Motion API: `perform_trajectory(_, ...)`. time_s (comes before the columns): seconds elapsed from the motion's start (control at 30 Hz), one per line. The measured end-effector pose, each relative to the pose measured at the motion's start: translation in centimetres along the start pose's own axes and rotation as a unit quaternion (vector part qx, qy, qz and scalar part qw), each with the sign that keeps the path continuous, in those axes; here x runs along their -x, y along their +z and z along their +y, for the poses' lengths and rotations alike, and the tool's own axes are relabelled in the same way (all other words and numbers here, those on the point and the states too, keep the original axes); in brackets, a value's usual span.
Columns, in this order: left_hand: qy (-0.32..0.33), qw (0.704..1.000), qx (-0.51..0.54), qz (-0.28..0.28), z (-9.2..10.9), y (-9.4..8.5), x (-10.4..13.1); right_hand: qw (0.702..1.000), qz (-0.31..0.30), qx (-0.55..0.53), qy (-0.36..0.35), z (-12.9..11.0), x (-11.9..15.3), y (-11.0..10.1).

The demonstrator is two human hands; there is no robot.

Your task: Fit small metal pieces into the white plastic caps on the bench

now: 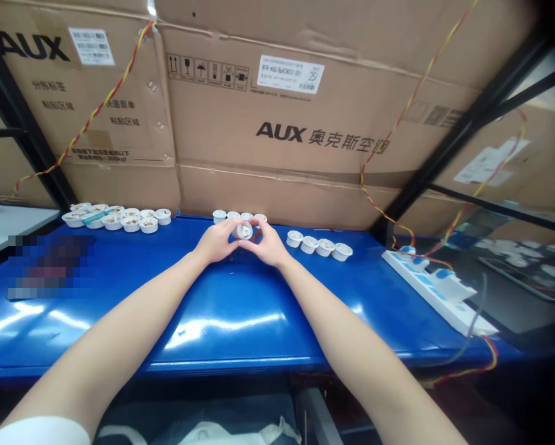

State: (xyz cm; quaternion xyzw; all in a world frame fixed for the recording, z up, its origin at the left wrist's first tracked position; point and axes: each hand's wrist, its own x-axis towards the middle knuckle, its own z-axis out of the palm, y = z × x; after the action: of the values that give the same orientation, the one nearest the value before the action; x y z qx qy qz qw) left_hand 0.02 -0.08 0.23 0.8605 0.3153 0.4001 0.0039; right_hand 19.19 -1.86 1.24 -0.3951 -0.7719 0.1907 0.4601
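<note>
Between both hands, above the blue tabletop (203, 309), is a small round white plastic part (245, 231) with its face turned toward me. My left hand (216, 240) pinches its left side, and my right hand (267, 241) grips its right side with thumb and fingers. Just behind the hands stands a short row of similar white round parts (219, 216), partly covered by my fingers. To the right sits another row of white cups (324, 247). A few tiny bits (232, 259), too small to name, lie on the table below the hands.
At the back left are several white cups (130, 220) with small pieces inside and a teal tool (99, 215) across them. A white power strip (437, 290) with red-yellow wires lies at the right. Large cardboard boxes (268, 173) wall off the back; black rack posts (426, 161) slant at the sides.
</note>
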Motion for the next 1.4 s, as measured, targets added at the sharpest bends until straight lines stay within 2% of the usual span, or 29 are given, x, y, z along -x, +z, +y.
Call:
perform_trajectory(0.1, -0.004, 1.000, 0.007, 0.008, 0.0, 0.1, -0.1, 0.995, 0.022, 0.096, -0.027, -1.0, -0.1, 0.4)
perform_trajectory(0.23, -0.031, 0.999, -0.019, 0.010, -0.4, -0.1, -0.4, 0.976, 0.025, 0.215, -0.004, -1.4, -0.4, -0.2)
perform_trajectory(0.3, -0.066, 0.997, -0.045, 0.023, -1.1, -0.2, -0.4, 0.960, 0.022, 0.277, 0.025, -1.2, -0.5, -1.2)
perform_trajectory(0.47, -0.221, 0.969, -0.053, 0.100, -4.2, -0.3, 0.2, 0.914, 0.012, 0.385, 0.124, -0.1, -0.7, -3.9)
perform_trajectory(0.53, -0.249, 0.964, -0.058, 0.075, -5.5, 0.1, 0.3, 0.898, -0.014, 0.415, 0.143, 0.3, -0.8, -4.4)
perform_trajectory(0.7, -0.253, 0.965, -0.053, -0.049, -8.0, 1.2, -0.4, 0.882, -0.107, 0.426, 0.168, 1.4, -0.6, -4.9)
perform_trajectory(0.77, -0.255, 0.963, -0.057, -0.061, -8.5, 1.4, -0.8, 0.878, -0.123, 0.422, 0.187, 1.7, -0.5, -5.2)
perform_trajectory(0.83, -0.250, 0.966, -0.051, -0.046, -8.6, 1.4, -0.9, 0.876, -0.117, 0.425, 0.197, 2.0, -0.5, -5.4)
perform_trajectory(0.9, -0.245, 0.968, -0.037, -0.024, -8.4, 1.1, -0.8, 0.884, -0.076, 0.426, 0.177, 1.9, -0.4, -5.4)
perform_trajectory(1.0, -0.277, 0.960, -0.010, -0.027, -7.7, 0.4, -0.2, 0.926, -0.022, 0.366, 0.089, 1.1, -0.3, -4.2)
perform_trajectory(1.07, -0.300, 0.953, 0.012, -0.043, -6.9, -0.2, 0.2, 0.956, -0.052, 0.288, 0.031, 0.4, -0.2, -2.6)
perform_trajectory(1.13, -0.304, 0.952, 0.029, -0.038, -6.0, -0.8, 0.7, 0.966, -0.110, 0.235, 0.002, -0.2, -0.2, -0.8)
perform_trajectory(1.27, -0.288, 0.955, 0.065, -0.024, -4.7, -1.4, 1.2, 0.976, -0.129, 0.175, 0.032, -0.3, -0.7, 2.1)
perform_trajectory(1.4, -0.290, 0.954, 0.072, -0.035, -4.3, -1.4, 1.0, 0.981, -0.134, 0.126, 0.065, 0.7, -1.2, 3.4)
